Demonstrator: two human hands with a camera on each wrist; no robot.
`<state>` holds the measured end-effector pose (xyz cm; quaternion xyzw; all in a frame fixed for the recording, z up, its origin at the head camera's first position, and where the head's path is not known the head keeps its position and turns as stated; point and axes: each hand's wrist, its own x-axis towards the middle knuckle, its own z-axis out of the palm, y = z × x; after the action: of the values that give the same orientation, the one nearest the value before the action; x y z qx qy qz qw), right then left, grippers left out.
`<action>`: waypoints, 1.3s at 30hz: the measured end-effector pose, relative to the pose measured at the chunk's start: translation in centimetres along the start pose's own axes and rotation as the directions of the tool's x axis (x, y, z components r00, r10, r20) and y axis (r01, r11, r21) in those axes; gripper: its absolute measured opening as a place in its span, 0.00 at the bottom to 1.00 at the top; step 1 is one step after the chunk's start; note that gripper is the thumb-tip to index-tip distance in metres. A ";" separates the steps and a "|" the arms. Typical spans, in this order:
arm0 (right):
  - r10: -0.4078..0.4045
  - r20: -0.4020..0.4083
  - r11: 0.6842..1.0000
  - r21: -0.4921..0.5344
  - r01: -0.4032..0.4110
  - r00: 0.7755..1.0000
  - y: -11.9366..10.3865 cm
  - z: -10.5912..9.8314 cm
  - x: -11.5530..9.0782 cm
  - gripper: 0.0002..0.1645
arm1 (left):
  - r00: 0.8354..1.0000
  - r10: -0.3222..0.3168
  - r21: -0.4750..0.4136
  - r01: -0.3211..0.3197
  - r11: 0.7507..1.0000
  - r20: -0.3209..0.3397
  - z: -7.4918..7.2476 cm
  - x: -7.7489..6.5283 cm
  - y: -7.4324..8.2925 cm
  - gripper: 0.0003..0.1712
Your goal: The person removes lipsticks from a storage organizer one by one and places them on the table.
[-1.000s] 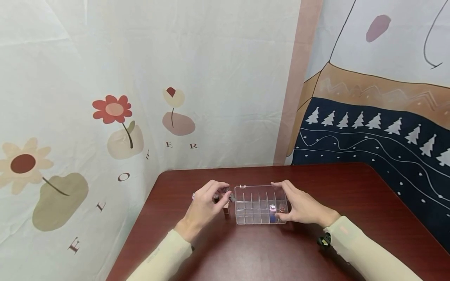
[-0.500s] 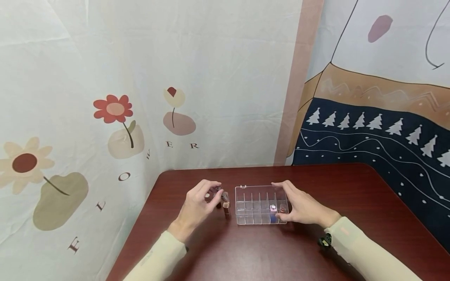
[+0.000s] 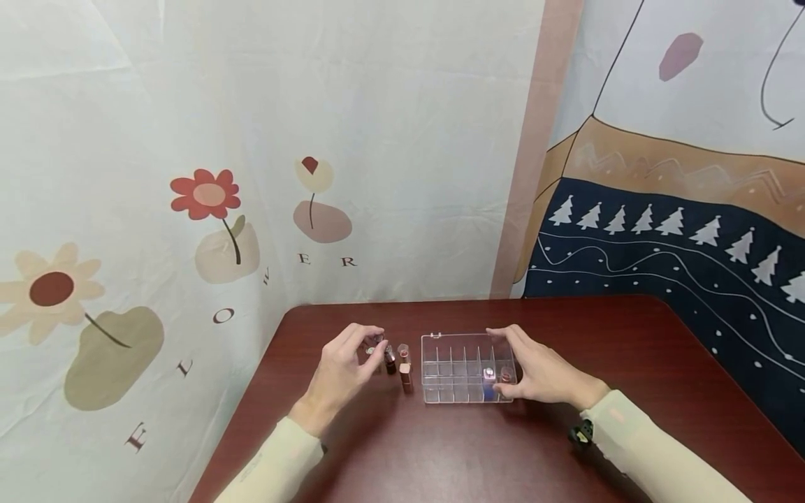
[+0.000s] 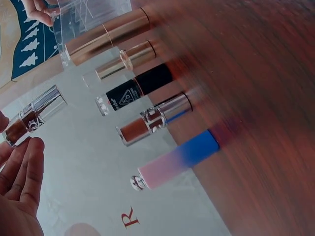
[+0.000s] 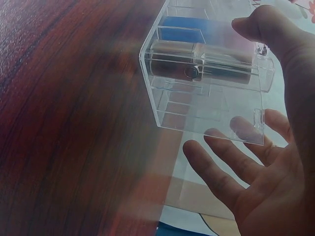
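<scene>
My left hand (image 3: 339,367) pinches a small lip gloss tube (image 4: 37,115) with a brown body and a silver cap, clear of the table. Just right of it, several lip tubes stand upright: a copper one (image 3: 405,377), a slim gold one (image 4: 125,61), a black one (image 4: 133,91), a brown-and-silver one (image 4: 152,120) and a pink-to-blue one (image 4: 177,160). At its right end, a clear compartment organizer (image 3: 448,385) is gripped by my right hand (image 3: 544,367), thumb in front and fingers behind. Inside are a pink-and-blue tube (image 5: 184,29) and a brown cylindrical tube (image 5: 172,61).
A dark red wooden table (image 3: 472,454) carries everything. Behind it hangs a pale flower-print cloth (image 3: 402,175), with a navy tree-print cloth (image 3: 629,244) at the right. A dark wrist device (image 3: 581,434) shows at the right sleeve.
My left hand has moved left, away from the organizer, with the lip gloss tube, uncovering the standing tubes. My right hand and the organizer have stayed in place.
</scene>
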<state>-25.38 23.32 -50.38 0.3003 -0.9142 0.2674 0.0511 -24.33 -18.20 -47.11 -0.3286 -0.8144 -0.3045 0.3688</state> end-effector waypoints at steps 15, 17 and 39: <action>0.008 0.002 1.000 -0.004 -0.008 1.000 0.1 0.1 0.0 0.60 | 0.996 -0.015 0.026 0.013 1.000 0.091 -0.1 -1.4 -1.0 0.16; 0.008 0.001 1.000 -0.001 -0.008 1.000 0.2 0.1 0.1 0.60 | 0.994 -0.013 0.029 0.010 1.000 0.108 0.0 -1.5 -1.1 0.17; 0.006 -0.001 1.000 -0.006 -0.006 1.000 0.1 0.2 0.1 0.61 | 0.953 -0.071 0.106 0.042 0.994 0.293 0.8 -2.7 -1.5 0.12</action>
<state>-25.55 23.24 -50.54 0.2974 -0.9158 0.2649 0.0519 -24.37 -19.33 -50.05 -0.3284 -0.8836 -0.2219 0.2494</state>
